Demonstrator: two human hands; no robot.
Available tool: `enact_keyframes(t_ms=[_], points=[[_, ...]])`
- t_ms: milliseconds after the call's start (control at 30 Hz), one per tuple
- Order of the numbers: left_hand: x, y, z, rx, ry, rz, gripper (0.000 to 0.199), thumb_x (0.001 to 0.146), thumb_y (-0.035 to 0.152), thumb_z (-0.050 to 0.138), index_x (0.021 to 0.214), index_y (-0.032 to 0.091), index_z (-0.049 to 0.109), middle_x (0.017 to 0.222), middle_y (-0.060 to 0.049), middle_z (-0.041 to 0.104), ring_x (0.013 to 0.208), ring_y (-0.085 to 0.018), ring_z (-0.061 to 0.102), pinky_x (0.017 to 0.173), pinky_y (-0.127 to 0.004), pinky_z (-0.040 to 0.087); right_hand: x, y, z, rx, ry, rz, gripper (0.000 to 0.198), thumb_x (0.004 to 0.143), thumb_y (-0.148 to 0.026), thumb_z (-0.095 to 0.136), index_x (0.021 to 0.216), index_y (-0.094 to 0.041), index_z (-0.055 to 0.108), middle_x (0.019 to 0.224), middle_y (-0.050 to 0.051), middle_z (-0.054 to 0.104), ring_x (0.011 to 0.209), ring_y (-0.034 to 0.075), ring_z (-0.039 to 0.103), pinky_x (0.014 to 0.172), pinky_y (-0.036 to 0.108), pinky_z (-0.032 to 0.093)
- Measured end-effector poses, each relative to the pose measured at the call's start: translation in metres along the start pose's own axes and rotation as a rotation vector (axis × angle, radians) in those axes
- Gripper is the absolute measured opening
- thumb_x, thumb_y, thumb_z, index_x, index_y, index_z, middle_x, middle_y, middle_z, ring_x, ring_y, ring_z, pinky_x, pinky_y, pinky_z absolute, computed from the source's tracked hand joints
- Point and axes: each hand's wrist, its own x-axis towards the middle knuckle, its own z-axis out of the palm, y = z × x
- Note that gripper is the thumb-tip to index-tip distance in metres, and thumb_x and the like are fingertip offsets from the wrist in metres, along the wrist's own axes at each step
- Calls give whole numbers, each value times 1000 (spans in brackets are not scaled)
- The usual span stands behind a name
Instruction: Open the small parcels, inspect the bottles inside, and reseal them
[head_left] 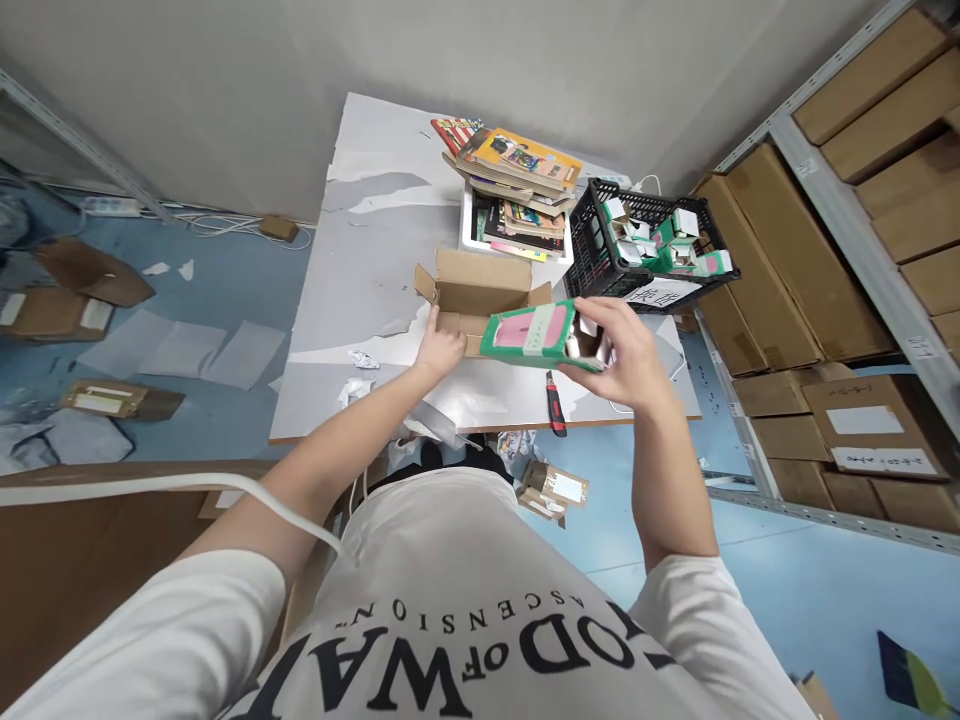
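Note:
An open brown cardboard box (480, 268) stands on the table (360, 270) with its flaps up. My left hand (441, 345) grips its near left corner, the index finger stretched along the side and the other fingers curled at the front wall. My right hand (626, 350) is closed around the right end of a green and pink carton (517, 332) with a pale band across it. That carton is tilted over the right front part of the cardboard box. Its right end is open and shows white flaps and a dark inside.
A red and black utility knife (556, 404) lies at the table's front edge. Behind stands a white bin (469, 225) piled with books (525, 160). At right, a black crate (600, 250) holds several green cartons. Shelves with brown boxes (874, 420) line the right side.

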Motion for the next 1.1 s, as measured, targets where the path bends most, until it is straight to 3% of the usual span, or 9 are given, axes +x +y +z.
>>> enact_keyframes(t_ms=[133, 233, 400, 533, 600, 767, 933, 1033, 1100], points=[[24, -21, -9, 40, -100, 12, 30, 78, 9, 43, 85, 18, 71, 56, -1, 63, 72, -20, 66, 114, -59, 5, -28, -13, 8, 18, -96, 3, 69, 83, -44, 62, 144, -29, 34, 130, 12, 49, 119, 32, 50, 96, 52, 47], [28, -23, -22, -33, -79, 0, 26, 75, 13, 53, 95, 14, 68, 74, -7, 70, 87, -26, 67, 113, -61, 1, -41, -9, 58, 35, -245, 55, 65, 82, -36, 63, 141, -26, 38, 130, 13, 50, 118, 31, 49, 95, 49, 47], [14, -15, -40, -128, -33, 27, 51, 75, 28, 63, 122, 10, 57, 112, -16, 66, 116, -32, 56, 115, -60, 1, -43, 9, 153, 49, -454, 136, 69, 77, -28, 69, 140, -21, 40, 131, 14, 48, 117, 30, 46, 93, 44, 47], [-15, -7, -49, -203, 21, 49, 61, 78, 31, 61, 134, 11, 48, 139, -20, 49, 139, -36, 33, 114, -62, 4, -35, 19, 190, 37, -520, 120, 71, 76, -25, 70, 140, -23, 40, 132, 14, 46, 118, 30, 45, 90, 43, 48], [-37, 2, -49, -258, 66, 94, 51, 84, 28, 54, 132, 14, 50, 144, -17, 45, 141, -33, 30, 114, -61, 12, -33, 21, 196, 45, -517, 96, 73, 76, -26, 71, 141, -24, 39, 136, 15, 44, 120, 31, 45, 90, 44, 49], [-84, 39, -24, -435, 0, 179, 33, 92, 27, 42, 118, 17, 61, 122, -13, 64, 118, -22, 56, 103, -42, 41, -41, 28, 193, 112, -436, 69, 78, 77, -36, 72, 144, -22, 35, 150, 18, 29, 136, 34, 32, 97, 50, 46], [-88, 62, -9, -503, 0, 150, 39, 91, 35, 48, 125, 16, 57, 131, -13, 59, 129, -24, 47, 107, -43, 37, -56, 27, 173, 109, -334, 5, 59, 83, -51, 61, 130, -18, 49, 147, 19, 37, 141, 34, 26, 110, 58, 29], [-84, 65, -15, -529, 5, 127, 34, 91, 35, 47, 116, 18, 62, 123, -10, 63, 128, -24, 48, 107, -43, 35, -57, 21, 159, 44, -334, -47, 29, 94, -36, 46, 113, -18, 60, 129, 14, 56, 134, 29, 40, 114, 59, 19], [-81, 65, -21, -533, 3, 99, 30, 91, 33, 44, 107, 19, 66, 116, -9, 66, 122, -23, 52, 105, -41, 36, -55, 18, 153, 9, -388, -87, 25, 94, -24, 41, 105, -19, 63, 115, 11, 63, 125, 26, 48, 115, 58, 16]])
